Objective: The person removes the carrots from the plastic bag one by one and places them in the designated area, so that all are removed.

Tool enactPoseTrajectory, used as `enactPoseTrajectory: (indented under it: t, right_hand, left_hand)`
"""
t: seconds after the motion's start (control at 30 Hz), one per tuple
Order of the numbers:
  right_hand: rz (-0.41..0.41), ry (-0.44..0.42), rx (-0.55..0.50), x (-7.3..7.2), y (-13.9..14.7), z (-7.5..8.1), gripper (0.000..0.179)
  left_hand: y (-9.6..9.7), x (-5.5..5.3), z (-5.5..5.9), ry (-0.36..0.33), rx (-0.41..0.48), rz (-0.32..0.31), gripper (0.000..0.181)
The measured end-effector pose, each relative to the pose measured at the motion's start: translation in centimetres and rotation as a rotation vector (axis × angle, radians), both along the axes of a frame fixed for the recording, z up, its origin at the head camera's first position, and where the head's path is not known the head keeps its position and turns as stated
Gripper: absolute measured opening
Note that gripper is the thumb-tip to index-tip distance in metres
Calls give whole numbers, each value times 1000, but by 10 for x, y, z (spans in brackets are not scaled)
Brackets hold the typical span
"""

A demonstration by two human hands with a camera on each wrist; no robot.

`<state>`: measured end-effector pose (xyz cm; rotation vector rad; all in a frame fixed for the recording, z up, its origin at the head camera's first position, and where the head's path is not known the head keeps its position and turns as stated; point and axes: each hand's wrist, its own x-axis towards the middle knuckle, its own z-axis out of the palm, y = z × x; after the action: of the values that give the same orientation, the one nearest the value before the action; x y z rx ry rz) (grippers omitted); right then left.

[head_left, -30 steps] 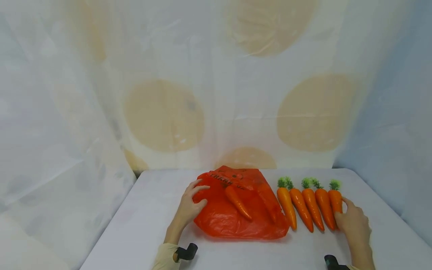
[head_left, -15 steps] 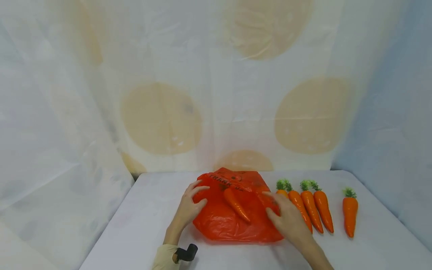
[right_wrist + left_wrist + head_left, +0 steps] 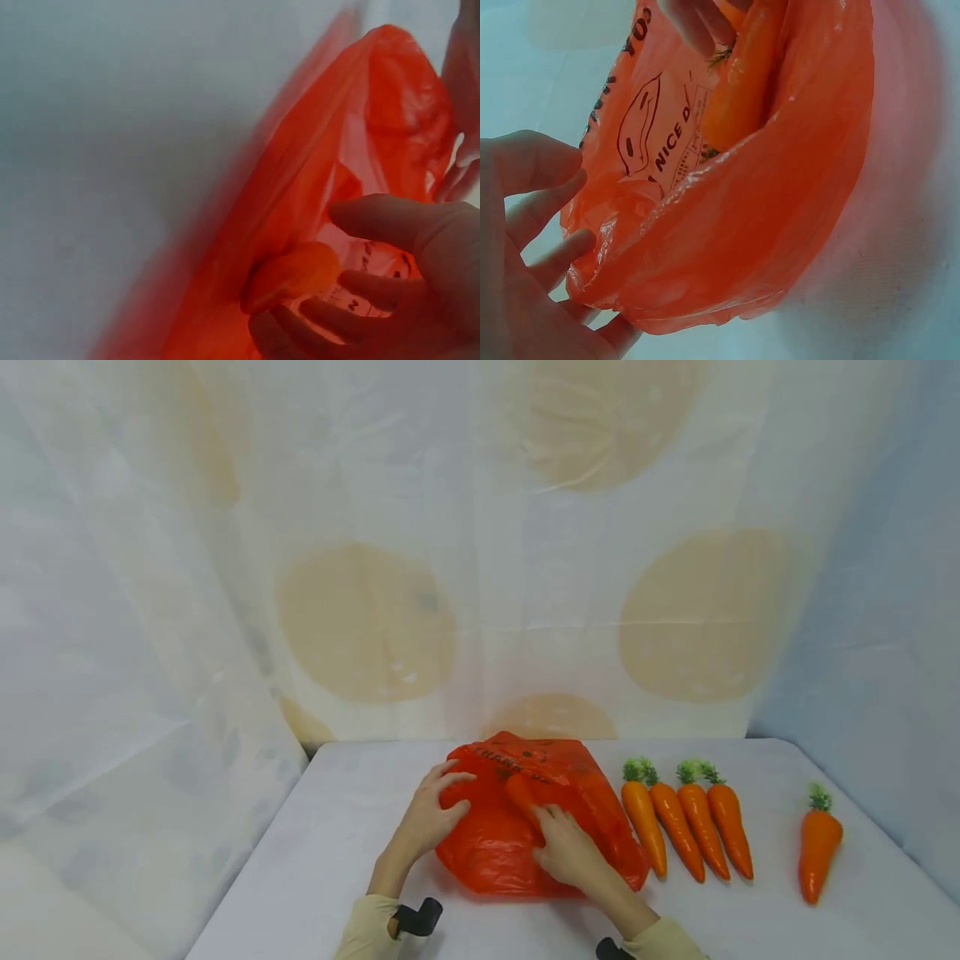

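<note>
A red plastic bag (image 3: 502,867) with black print lies on the white table, its mouth gaping. My left hand (image 3: 427,817) rests against its left edge; in the left wrist view the fingers are spread and touch the crumpled rim. My right hand (image 3: 573,853) reaches over the bag at a carrot (image 3: 522,793). The right wrist view has its fingertips by the carrot's rounded end (image 3: 292,276), the thumb standing apart from it. At least one orange carrot (image 3: 739,97) shows inside the bag in the left wrist view, with the right hand's fingers beside it, partly cut off.
Right of the bag, several carrots (image 3: 672,822) with green tops lie side by side. One more carrot (image 3: 819,852) lies apart near the table's right side. White sheets with yellow circles hang behind and at both sides.
My right hand has left the rightmost carrot of the row and moved left onto the bag. That carrot has rolled off to the right, apart from the others. The left hand stays put.
</note>
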<state>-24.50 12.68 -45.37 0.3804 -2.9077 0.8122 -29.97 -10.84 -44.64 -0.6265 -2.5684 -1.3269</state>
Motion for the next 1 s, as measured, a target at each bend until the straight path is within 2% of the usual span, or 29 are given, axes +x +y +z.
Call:
enactPoseTrajectory:
  t: [0.1, 0.23, 0.53, 0.73, 1.0]
  right_hand:
    - [-48, -31, 35, -8, -1, -1, 59]
    - [-87, -55, 26, -16, -3, -3, 56]
    - [-141, 17, -16, -29, -5, -12, 49]
    - [-155, -4, -18, -28, -6, -10, 51]
    - [-108, 2, -16, -23, -7, 0, 55]
  left_hand:
    - [1, 1, 2, -4, -11, -1, 33]
    - [0, 1, 5, 4, -19, 6, 32]
    - [-2, 3, 4, 23, -40, -12, 32]
    - [-1, 4, 4, 12, -48, -1, 31]
    - [-1, 4, 2, 14, -38, -19, 33]
